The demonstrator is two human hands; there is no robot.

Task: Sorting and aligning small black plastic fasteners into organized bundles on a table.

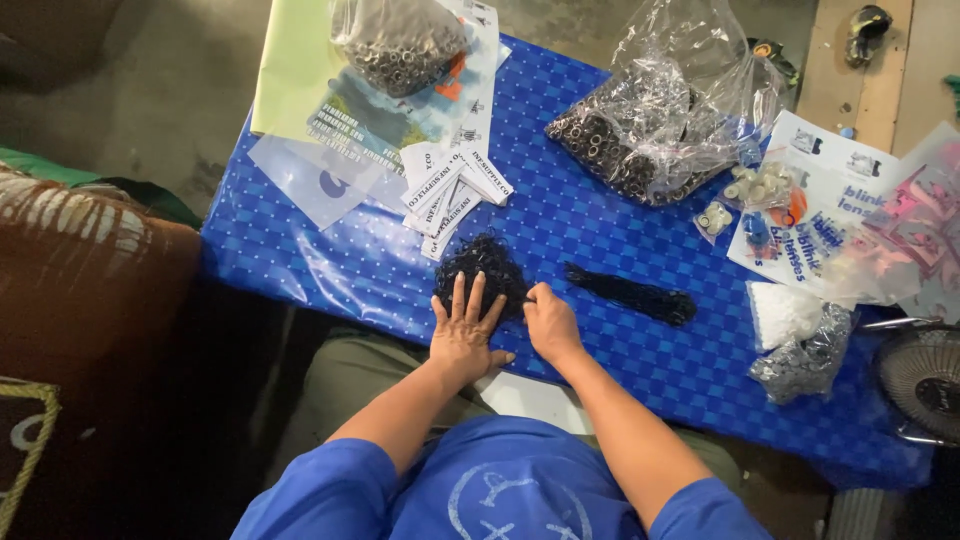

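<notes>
Head view: pile of small black rings [487, 268] is lying mid-table on the blue chequered tablecloth [600, 230]. Left hand [463, 330] is pressing flat, fingers spread, on the pile; right hand [550, 320] is pinching its edge. A black ring strand [632, 292] is lying beside; clear bags of metal rings [640, 130] and white paper labels [455, 190] are sitting behind.

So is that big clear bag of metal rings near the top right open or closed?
Open: the clear bag lies on the blue table, its crumpled mouth gaping upward, with the metal rings loose inside.

Both hands [505, 325] on black ring pile [482, 268]
</notes>
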